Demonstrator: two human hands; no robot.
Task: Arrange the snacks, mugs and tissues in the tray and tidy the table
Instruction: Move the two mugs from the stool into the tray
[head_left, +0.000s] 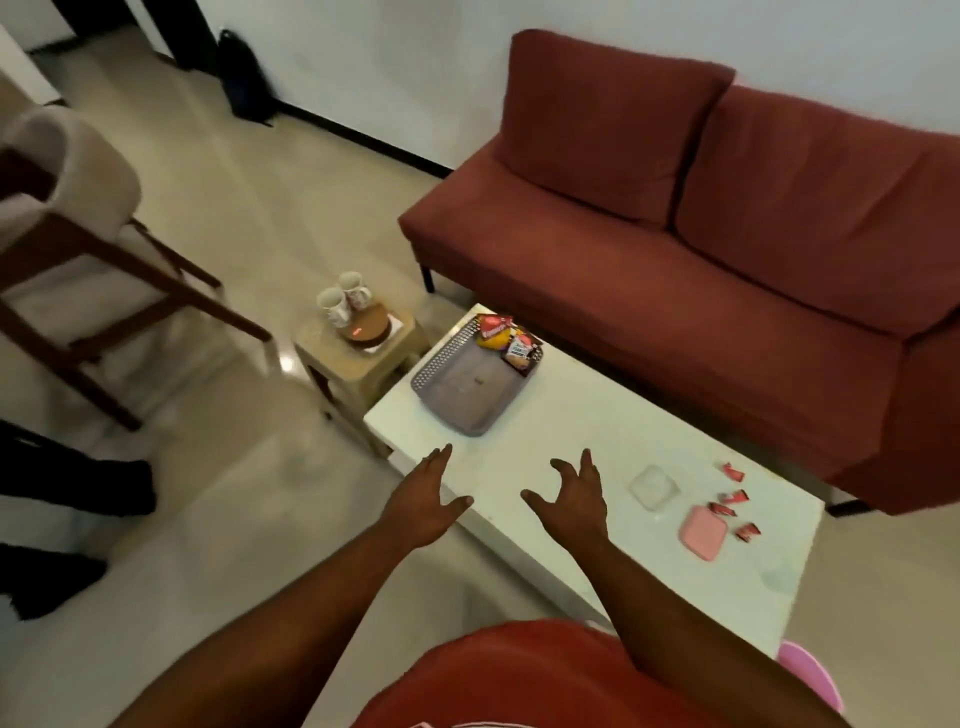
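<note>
Both my hands hover empty over the near edge of the white worktop (597, 415), fingers spread: left hand (423, 501), right hand (574, 506). The grey tray (457, 389) lies beyond them, snack packets (506, 338) heaped at its far end. Two mugs (345, 299) stand on a side stool (358, 358) (left of the tray). Red wrappers (732, 499) lie to my right.

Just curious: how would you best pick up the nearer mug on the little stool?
Probably by its handle. The mug stands upright on the stool, close beside the other mug, handle toward the right, so a hand comes from that side.
</note>
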